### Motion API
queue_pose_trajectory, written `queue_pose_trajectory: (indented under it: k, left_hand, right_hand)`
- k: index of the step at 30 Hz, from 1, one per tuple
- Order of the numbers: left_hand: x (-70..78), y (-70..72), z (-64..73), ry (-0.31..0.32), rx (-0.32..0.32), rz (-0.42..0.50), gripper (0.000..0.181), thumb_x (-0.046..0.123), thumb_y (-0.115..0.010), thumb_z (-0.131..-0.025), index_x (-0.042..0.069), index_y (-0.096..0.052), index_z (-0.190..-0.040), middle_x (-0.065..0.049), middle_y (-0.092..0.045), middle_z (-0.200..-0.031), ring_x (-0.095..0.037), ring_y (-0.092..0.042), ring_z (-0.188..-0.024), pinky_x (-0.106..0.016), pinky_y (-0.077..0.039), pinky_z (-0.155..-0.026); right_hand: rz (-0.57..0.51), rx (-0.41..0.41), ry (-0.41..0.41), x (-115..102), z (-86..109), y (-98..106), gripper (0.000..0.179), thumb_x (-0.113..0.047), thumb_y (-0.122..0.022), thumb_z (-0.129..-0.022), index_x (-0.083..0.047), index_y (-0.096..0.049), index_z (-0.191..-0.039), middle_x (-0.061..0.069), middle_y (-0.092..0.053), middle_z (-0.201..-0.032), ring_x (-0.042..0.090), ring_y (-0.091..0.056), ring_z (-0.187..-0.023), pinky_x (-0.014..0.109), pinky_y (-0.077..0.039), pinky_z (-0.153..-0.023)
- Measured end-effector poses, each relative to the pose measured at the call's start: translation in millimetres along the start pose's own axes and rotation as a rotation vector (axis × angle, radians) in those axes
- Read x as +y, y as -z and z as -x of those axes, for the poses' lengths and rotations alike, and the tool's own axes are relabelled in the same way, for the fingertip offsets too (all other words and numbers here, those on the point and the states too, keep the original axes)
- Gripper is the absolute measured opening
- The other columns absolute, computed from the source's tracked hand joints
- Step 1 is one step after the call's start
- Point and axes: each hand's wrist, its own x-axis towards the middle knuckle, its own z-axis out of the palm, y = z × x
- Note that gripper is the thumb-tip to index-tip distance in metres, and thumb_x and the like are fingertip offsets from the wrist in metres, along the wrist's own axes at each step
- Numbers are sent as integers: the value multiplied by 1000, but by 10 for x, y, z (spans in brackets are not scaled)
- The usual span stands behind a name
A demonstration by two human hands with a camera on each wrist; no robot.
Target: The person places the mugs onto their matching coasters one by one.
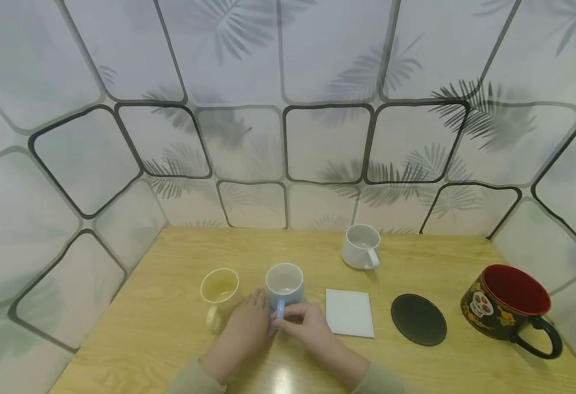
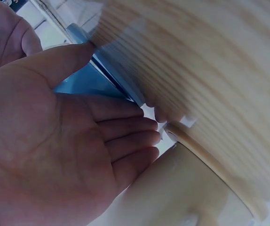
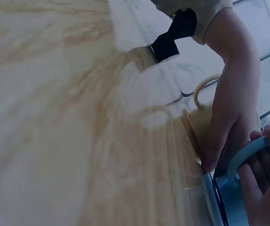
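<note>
A light blue mug (image 1: 285, 282) stands upright between the hands, with a thin blue coaster (image 2: 118, 75) at its base. The right hand (image 1: 310, 328) pinches the mug's handle between thumb and fingers; its curled fingers show around the handle in the right wrist view. Low on the table, the left hand (image 1: 251, 323) lies beside the mug with fingers extended. Its thumb touches the coaster's edge in the left wrist view. A yellow mug (image 1: 220, 287) stands just left of the left hand, its handle toward the person.
Right of the right hand lies a white square coaster (image 1: 349, 313), then a black round coaster (image 1: 418, 319). A white mug (image 1: 361, 247) stands farther back. At the far right is a large black skull-patterned mug (image 1: 502, 306) with red inside. Patterned walls (image 1: 324, 145) enclose the wooden table (image 1: 165, 306).
</note>
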Motion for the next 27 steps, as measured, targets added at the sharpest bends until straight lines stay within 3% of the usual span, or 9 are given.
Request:
queue_pose_trajectory:
  k: [5, 10, 15, 21, 27]
  left_hand:
    - [20, 7, 0, 9, -26, 16, 63, 36, -66, -104, -13, -57, -143, -30, -56, -153, -41, -55, -145, -50, -47, -123]
    - [25, 21, -7, 8, -45, -29, 67, 38, -70, -102, -12, -56, -145, -29, -54, -155, -40, -55, -146, -48, -46, -124]
    - [33, 20, -16, 14, -54, -42, 66, 36, -69, -102, -11, -56, -145, -28, -54, -156, -39, -54, -147, -48, -46, -124]
    - [27, -17, -18, 0, 5, -35, 63, 32, -70, -102, -15, -57, -142, -30, -56, -153, -41, -58, -143, -48, -50, -120]
    - [28, -48, -12, -13, 37, -71, 59, 31, -69, -103, -14, -60, -139, -30, -58, -150, -40, -60, -140, -46, -52, -118]
  right_hand:
    - [39, 0, -29, -15, 23, -21, 18, -11, -82, -91, 3, -81, -103, 19, -82, -104, 8, -76, -101, 13, -53, -93]
    - [52, -13, -36, -35, 29, -27, 17, -11, -81, -92, 1, -82, -103, 17, -82, -104, 8, -74, -105, 14, -51, -97]
    - [87, -9, -43, -77, 29, -33, 15, -12, -79, -93, -1, -82, -103, 14, -83, -106, 21, -75, -111, 20, -53, -101]
    - [118, -7, -44, -106, 33, -56, 14, -12, -77, -95, -1, -80, -104, 13, -82, -106, 33, -73, -117, 39, -57, -108]
    - [166, 25, -48, -114, 50, -97, 13, -13, -78, -94, -2, -81, -102, 12, -83, -103, 29, -73, -111, 30, -55, -103]
